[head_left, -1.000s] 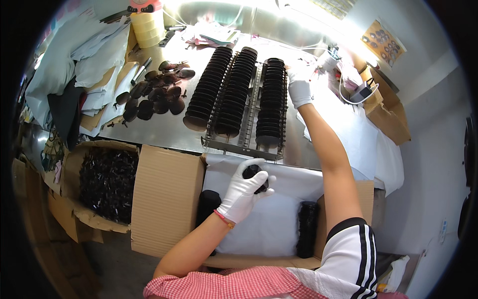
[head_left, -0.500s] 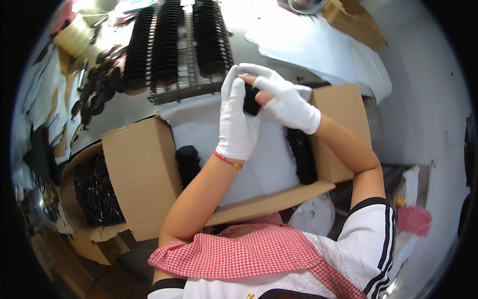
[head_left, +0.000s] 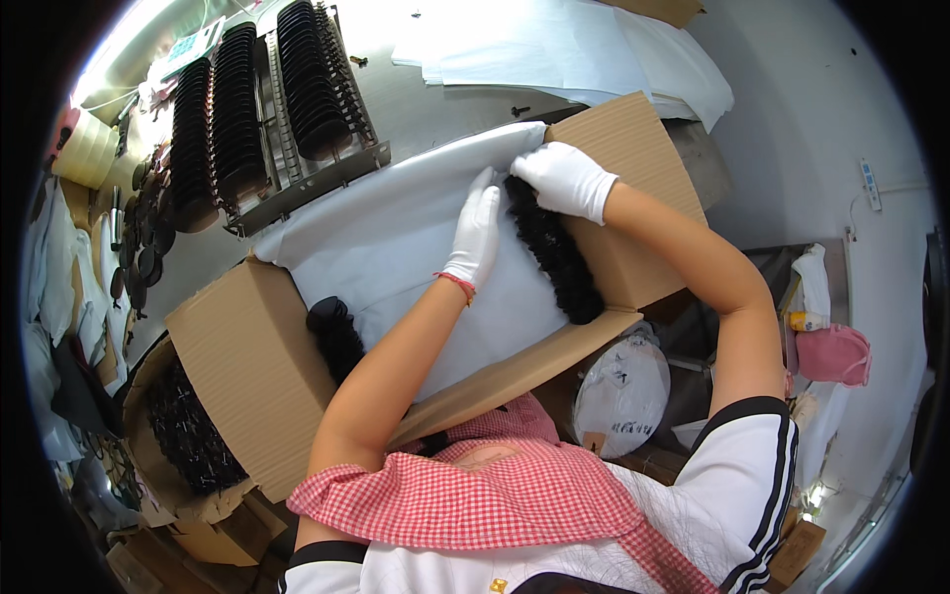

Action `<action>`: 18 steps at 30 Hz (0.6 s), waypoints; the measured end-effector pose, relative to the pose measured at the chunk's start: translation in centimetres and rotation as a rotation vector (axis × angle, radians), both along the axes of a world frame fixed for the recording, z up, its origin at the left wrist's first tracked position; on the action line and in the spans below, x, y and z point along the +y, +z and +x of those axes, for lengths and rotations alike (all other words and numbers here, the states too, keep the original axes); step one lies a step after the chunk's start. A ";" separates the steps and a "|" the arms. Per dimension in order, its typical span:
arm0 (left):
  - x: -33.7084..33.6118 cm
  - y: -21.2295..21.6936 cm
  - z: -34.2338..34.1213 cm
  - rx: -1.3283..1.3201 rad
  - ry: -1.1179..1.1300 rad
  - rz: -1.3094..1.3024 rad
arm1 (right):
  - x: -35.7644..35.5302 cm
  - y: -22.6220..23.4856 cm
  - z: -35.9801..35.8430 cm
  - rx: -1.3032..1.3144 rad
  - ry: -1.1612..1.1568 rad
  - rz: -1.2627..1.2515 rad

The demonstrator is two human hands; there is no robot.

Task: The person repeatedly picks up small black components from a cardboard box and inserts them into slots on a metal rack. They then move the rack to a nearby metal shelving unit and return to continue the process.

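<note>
Both hands wear white gloves over an open cardboard box (head_left: 633,158) lined with white paper (head_left: 396,238). My right hand (head_left: 564,178) presses on the upper end of a row of black round parts (head_left: 554,252) along the box's right side. My left hand (head_left: 477,230) lies flat, fingers extended, against the left flank of that row. Whether either hand grips a part I cannot tell. A second black row (head_left: 336,337) runs along the box's left side, partly hidden by my left arm.
A metal rack (head_left: 267,109) holding rows of black discs stands on the table beyond the box. Another carton (head_left: 188,426) of black parts sits at the lower left. White sheets (head_left: 554,49) lie at the top. A white bucket lid (head_left: 618,396) and pink cloth (head_left: 836,351) lie on the right.
My right hand came back from the rack to meet the left over the box. Both hands then went down to the right-hand black row. The view tilted down toward the box.
</note>
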State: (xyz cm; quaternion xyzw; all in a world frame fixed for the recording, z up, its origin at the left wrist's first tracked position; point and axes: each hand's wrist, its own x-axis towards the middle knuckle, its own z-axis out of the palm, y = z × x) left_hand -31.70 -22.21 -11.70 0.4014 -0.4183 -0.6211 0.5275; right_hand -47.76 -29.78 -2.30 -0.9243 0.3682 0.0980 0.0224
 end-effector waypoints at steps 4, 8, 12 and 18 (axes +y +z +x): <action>-1.1 -2.0 -1.7 -0.165 0.001 -0.123 | 1.0 -2.1 -0.6 0.157 0.054 -0.023; -1.4 -2.1 -3.3 -0.472 0.097 -0.278 | 1.0 -1.7 -0.4 -0.021 0.107 -0.280; -2.2 -1.7 -4.0 -0.992 0.219 -0.389 | -0.9 -1.2 0.5 0.175 -0.042 -0.122; -3.5 -0.8 -2.8 -1.080 0.036 -0.331 | -1.6 -1.8 2.7 0.182 -0.111 0.046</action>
